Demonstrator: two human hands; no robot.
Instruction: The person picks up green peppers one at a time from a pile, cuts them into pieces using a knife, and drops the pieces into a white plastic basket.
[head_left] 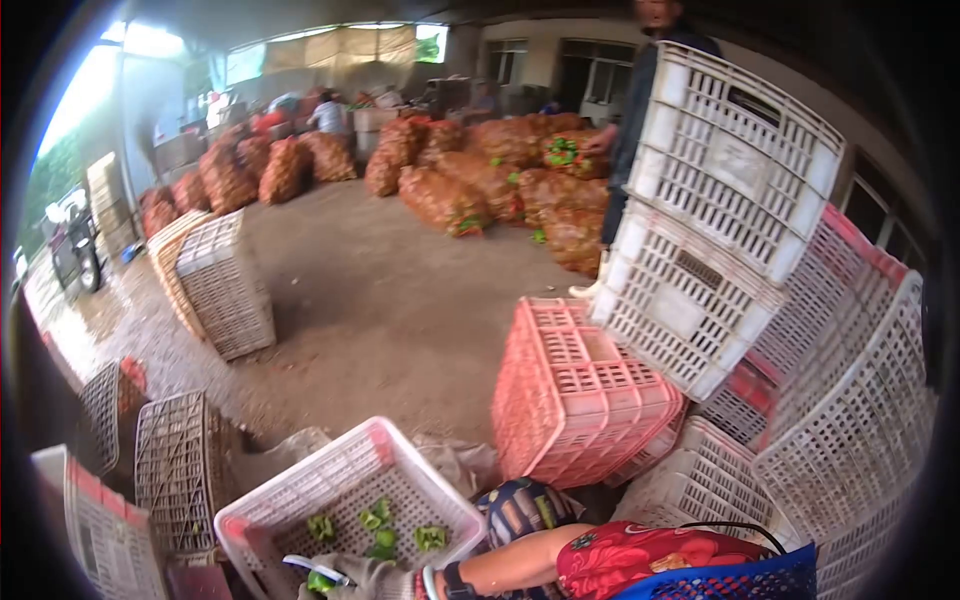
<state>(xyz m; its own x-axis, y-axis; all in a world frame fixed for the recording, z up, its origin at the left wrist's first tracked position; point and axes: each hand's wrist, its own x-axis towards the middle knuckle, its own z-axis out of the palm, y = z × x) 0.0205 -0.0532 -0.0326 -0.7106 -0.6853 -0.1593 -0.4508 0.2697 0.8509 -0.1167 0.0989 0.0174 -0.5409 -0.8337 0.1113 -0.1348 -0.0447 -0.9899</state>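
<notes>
My right hand [375, 580], in a grey glove, reaches in from the lower right, with a dark watch and a pale band at the wrist. Its fingers are closed on a thin, pale small knife [315, 568]. A piece of green pepper [320, 581] shows just under the knife; the lower part of the hand is cut off by the frame. The hand is over the near side of a white and pink crate [270, 488], where several green peppers [376, 514] lie on the slatted bottom. My left hand is out of view.
A blue mesh basket [740, 580] overlaps my red sleeve. To the right stand a pink crate [580, 400] and tall stacked white crates [705, 250], with a person [628, 140] behind them. More crates [180, 470] stand left. Full red mesh sacks [450, 190] line the back.
</notes>
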